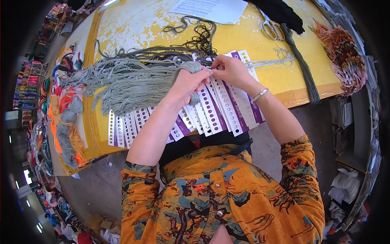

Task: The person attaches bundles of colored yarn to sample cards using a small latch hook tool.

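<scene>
My left hand is closed round a bundle of grey-green yarn, whose loose strands fan out to the left across the table. My right hand is pinched, its fingertips meeting those of my left hand; a thin strand seems to be between them, too small to make out. Beneath both hands lie several white and purple cards with punched holes, overlapping along the table's near edge. Dark grey yarn lies just behind the grey-green bundle. Pale loose threads stretch right from the cards.
Scissors and a dark green skein lie on the yellow table at the right. A printed sheet is at the back. Multicoloured yarn hangs over the right end, and orange and grey skeins over the left.
</scene>
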`<state>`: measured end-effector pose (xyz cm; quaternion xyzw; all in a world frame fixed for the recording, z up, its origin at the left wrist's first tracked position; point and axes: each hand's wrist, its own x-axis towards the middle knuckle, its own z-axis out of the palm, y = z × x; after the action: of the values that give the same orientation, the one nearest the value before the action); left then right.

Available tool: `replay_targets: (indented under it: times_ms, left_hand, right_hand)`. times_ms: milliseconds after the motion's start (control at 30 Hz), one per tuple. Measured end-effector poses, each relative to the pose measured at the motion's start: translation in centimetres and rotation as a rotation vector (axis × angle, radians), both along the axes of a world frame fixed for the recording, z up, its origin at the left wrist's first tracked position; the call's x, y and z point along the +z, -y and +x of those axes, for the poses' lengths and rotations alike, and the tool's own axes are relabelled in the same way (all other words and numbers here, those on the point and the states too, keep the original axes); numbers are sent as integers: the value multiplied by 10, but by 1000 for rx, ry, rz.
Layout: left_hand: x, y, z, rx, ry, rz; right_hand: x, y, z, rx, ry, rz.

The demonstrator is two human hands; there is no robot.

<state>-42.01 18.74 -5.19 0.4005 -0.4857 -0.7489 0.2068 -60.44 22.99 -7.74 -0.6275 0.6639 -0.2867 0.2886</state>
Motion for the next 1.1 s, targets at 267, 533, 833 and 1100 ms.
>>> replay_targets:
  times_ms: [267, 533, 833, 1100]
  left_hand:
    - [-6, 0, -13, 89, 107, -9]
    - [-10, 0, -23, -47, 338, -489]
    - [-12, 11, -16, -3, -26, 144]
    - [-16, 10, 4, -53, -340, 565]
  right_hand:
    - [-14, 12, -7, -59, 270, 91]
    - [14, 2, -17, 45, 561, 198]
    - [-3, 12, -17, 46, 372, 182]
    - [19, 10, -8, 19, 239, 288]
